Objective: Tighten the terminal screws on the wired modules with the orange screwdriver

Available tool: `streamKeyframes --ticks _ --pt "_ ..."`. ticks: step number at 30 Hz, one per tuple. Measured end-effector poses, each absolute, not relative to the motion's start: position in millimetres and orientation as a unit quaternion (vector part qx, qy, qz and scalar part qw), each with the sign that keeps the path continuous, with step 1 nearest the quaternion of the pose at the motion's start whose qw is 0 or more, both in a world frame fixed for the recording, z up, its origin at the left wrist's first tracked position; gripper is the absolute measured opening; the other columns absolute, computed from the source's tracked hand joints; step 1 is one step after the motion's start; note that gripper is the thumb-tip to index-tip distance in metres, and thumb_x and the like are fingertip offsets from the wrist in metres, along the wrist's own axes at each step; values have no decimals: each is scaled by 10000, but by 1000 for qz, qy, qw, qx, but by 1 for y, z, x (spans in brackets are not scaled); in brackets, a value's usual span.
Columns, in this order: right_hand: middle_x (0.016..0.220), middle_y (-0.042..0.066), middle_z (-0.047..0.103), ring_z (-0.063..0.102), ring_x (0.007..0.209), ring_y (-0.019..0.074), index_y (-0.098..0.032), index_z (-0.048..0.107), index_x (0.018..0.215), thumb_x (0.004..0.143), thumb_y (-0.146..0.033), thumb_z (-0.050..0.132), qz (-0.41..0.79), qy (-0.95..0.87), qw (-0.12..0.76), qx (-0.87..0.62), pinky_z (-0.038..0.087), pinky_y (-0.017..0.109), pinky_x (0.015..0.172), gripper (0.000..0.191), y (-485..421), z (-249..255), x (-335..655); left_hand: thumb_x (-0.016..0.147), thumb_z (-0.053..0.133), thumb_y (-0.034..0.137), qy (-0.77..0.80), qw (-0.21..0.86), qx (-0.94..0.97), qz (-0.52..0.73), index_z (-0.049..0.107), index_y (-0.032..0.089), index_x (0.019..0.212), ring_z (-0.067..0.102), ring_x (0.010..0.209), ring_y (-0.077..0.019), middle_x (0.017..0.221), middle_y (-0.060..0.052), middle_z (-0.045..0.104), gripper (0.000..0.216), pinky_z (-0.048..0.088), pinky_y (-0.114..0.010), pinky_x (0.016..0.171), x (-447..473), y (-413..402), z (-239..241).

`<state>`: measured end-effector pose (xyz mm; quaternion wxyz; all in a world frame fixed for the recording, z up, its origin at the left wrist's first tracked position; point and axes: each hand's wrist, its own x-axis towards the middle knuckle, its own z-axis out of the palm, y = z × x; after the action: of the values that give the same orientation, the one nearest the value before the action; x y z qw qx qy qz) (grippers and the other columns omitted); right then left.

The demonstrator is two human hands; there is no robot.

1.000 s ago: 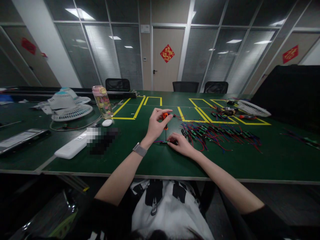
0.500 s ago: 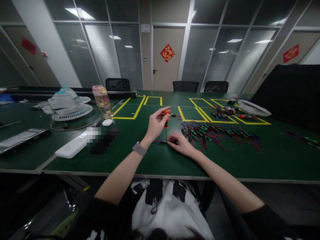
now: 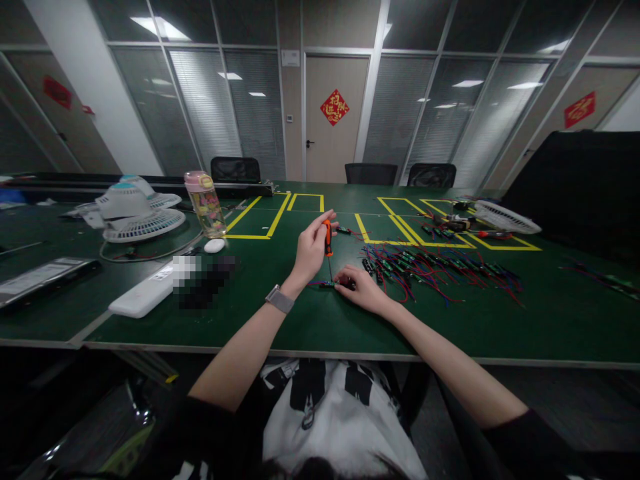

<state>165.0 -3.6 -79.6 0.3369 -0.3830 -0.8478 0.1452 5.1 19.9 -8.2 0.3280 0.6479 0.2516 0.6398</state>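
My left hand (image 3: 312,245) is closed round the orange and black handle of a screwdriver (image 3: 329,239). The shaft points down, slightly tilted, and its tip meets a small green circuit board (image 3: 327,285) on the table. With closed fingertips, my right hand (image 3: 361,287) pinches the right end of that board and partly covers it. Thin red and blue wires come off the board's left end. Another small board (image 3: 344,230) with wires lies just beyond the screwdriver.
A heap of wired circuit boards (image 3: 425,263) spreads right of my hands. Leftward are a pink-lidded bottle (image 3: 206,207), a white fan (image 3: 143,223) and a long white box (image 3: 145,293). Yellow tape (image 3: 250,236) marks the green table (image 3: 310,333). Another fan (image 3: 507,217) lies at far right.
The screwdriver handle has tipped a little to the left, and my left fingers have shifted round it. My right hand and the board look unmoved.
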Motion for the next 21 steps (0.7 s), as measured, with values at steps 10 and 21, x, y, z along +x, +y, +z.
streamKeyframes --ticks 10,21 --pt "763 8 536 529 681 130 -166 625 847 780 -134 591 148 -848 339 -381 427 250 639 82 -4 -79 165 853 575 319 333 176 640 670 708 230 935 573 908 -139 970 -45 579 179 486 -251 796 2 13 -4" --pt "754 7 531 517 677 131 -166 619 832 787 -138 589 149 -849 332 -384 416 245 624 61 -6 -76 165 872 516 247 260 330 634 649 607 201 1147 649 839 -132 1031 -64 669 293 520 -278 780 6 17 -7"
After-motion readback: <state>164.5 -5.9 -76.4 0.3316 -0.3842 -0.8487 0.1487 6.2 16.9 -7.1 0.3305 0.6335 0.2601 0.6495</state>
